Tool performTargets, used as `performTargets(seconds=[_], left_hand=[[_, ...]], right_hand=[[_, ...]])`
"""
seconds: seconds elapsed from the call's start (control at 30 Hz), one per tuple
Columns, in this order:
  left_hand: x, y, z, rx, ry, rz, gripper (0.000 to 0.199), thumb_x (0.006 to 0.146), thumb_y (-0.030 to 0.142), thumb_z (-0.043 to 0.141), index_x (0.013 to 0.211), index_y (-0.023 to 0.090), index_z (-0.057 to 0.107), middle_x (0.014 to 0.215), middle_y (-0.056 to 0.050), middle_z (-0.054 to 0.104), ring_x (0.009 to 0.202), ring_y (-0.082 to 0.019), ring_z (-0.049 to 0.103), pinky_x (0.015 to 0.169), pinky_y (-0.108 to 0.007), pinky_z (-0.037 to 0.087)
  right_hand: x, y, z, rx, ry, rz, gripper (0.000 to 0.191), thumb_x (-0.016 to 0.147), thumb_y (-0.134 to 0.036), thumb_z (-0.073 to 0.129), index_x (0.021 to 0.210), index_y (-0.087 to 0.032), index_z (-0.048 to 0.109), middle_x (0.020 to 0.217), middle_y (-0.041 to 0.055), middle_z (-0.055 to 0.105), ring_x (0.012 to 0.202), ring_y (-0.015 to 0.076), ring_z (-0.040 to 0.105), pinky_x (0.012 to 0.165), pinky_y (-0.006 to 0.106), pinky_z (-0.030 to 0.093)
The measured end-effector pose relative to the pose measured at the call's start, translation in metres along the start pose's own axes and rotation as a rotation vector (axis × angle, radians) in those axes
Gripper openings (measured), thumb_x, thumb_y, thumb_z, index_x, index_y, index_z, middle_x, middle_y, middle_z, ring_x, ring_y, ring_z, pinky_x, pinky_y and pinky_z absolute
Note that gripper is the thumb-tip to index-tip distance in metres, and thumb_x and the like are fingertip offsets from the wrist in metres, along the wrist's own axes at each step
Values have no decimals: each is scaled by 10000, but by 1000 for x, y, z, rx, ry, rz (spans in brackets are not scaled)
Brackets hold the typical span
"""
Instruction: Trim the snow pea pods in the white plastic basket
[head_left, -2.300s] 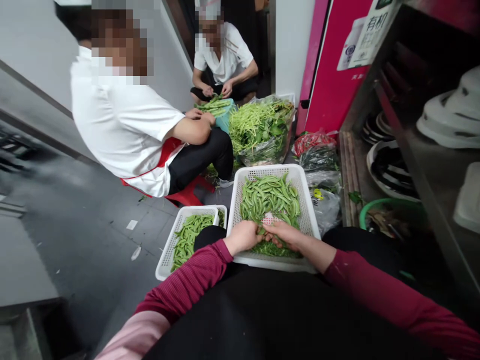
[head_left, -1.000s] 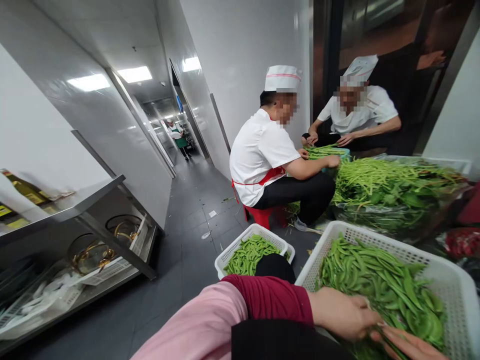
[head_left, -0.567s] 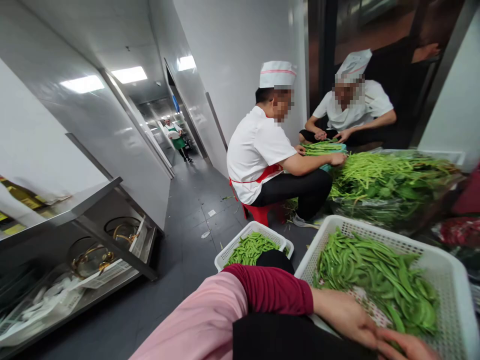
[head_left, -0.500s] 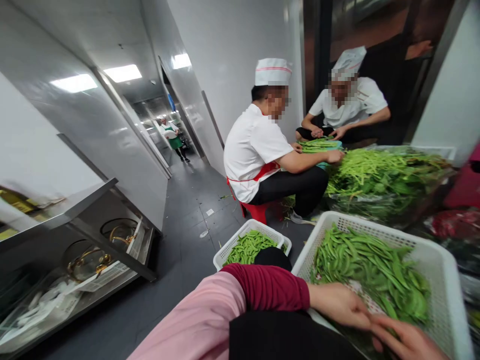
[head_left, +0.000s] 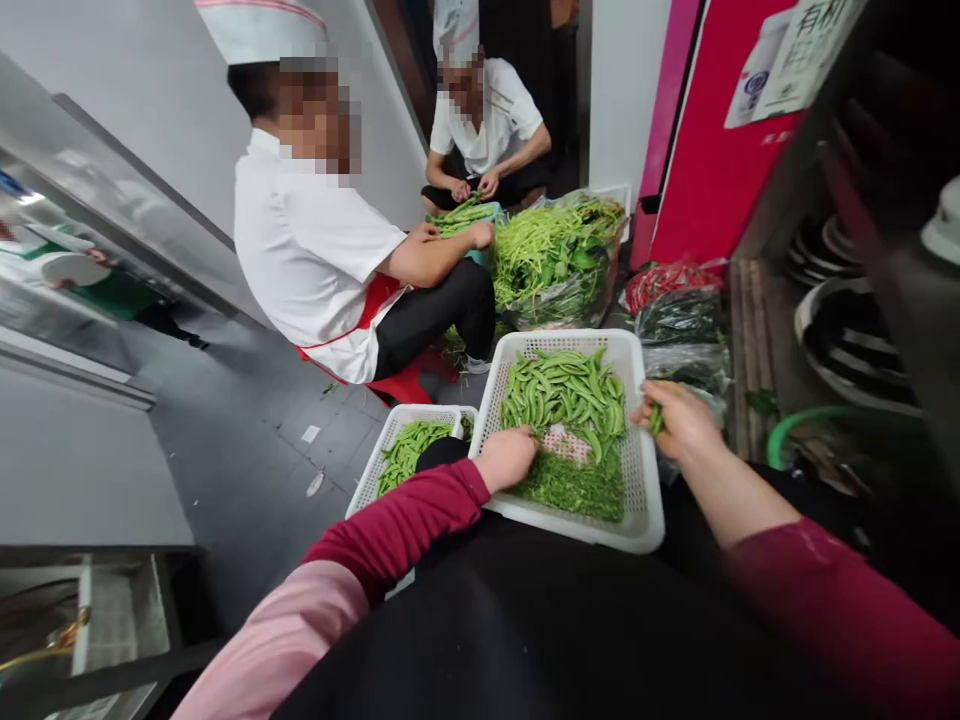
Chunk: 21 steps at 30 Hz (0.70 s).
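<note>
A white perforated basket [head_left: 643, 515] rests in front of my lap. Green pea pods [head_left: 562, 395] are heaped in its far half, and a pile of fine green trimmings [head_left: 574, 485] lies in the near half. Between them a patch of pinkish patterned bottom shows. My left hand [head_left: 508, 458] is at the basket's left side, fingers closed near the trimmings; whatever they pinch is hidden. Just outside the right rim, my right hand [head_left: 681, 420] is closed on a green pea pod [head_left: 656, 418].
A smaller white basket of pods [head_left: 409, 455] stands on the floor at left. Beyond, two co-workers in white sit around a bag of leafy stems [head_left: 555, 250]. Plastic bags [head_left: 679, 320], a red cabinet [head_left: 720, 150] and a green-rimmed tub [head_left: 776, 440] are at right.
The view has swung right and down. My hands, together over the basket before, are now apart, the left at its left side and the right at its right rim. The trimmings now show.
</note>
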<state>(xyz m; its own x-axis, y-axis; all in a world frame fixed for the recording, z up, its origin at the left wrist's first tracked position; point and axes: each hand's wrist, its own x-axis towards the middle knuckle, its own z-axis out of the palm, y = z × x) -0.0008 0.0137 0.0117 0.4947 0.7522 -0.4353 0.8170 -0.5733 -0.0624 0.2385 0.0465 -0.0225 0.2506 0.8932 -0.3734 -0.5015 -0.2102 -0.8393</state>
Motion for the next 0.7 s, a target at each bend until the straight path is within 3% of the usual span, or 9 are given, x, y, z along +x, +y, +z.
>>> performTargets(seconds=[0.1, 0.23, 0.3, 0.43, 0.57, 0.7], left_hand=[[18, -13, 16, 128, -115, 69, 184, 785, 84, 419, 843, 70, 593, 887, -158, 556, 871, -238, 531, 729, -358, 414], [23, -20, 41, 220, -82, 142, 216, 817, 105, 391, 871, 67, 597, 858, -164, 579, 878, -249, 529, 759, -405, 377], [21, -24, 46, 241, -88, 127, 225, 820, 104, 385, 891, 68, 596, 872, -169, 576, 856, -239, 541, 743, -392, 379], [18, -27, 42, 233, -179, 100, 229, 792, 74, 397, 874, 54, 610, 869, -192, 576, 789, -241, 569, 696, -385, 394], [16, -23, 28, 220, -237, 101, 159, 750, 97, 477, 768, 57, 631, 785, -181, 597, 747, -240, 580, 662, -355, 413], [7, -24, 14, 221, -243, 90, 185, 751, 100, 468, 828, 58, 630, 822, -188, 609, 786, -264, 580, 649, -357, 424]], right_hand=[[-4, 18, 13, -97, -210, 168, 204, 589, -235, 689, 700, -173, 530, 460, -89, 390, 365, 35, 355, 371, 167, 373], [-13, 31, 26, -232, -323, 300, 149, 643, -215, 641, 756, -141, 579, 450, -66, 422, 388, 46, 379, 417, 191, 398], [-14, 31, 27, -234, -401, 315, 149, 660, -250, 628, 738, -131, 583, 426, -73, 385, 367, 43, 336, 375, 184, 338], [-16, 31, 25, -251, -540, 315, 223, 651, -324, 639, 728, -126, 572, 413, -108, 280, 338, 25, 209, 323, 173, 167], [-22, 38, 27, -418, -585, 284, 237, 628, -345, 653, 689, -150, 533, 393, -115, 277, 328, 25, 207, 313, 168, 145], [-28, 48, 27, -633, -619, 235, 207, 634, -335, 635, 686, -170, 522, 358, -115, 301, 302, 33, 231, 296, 162, 154]])
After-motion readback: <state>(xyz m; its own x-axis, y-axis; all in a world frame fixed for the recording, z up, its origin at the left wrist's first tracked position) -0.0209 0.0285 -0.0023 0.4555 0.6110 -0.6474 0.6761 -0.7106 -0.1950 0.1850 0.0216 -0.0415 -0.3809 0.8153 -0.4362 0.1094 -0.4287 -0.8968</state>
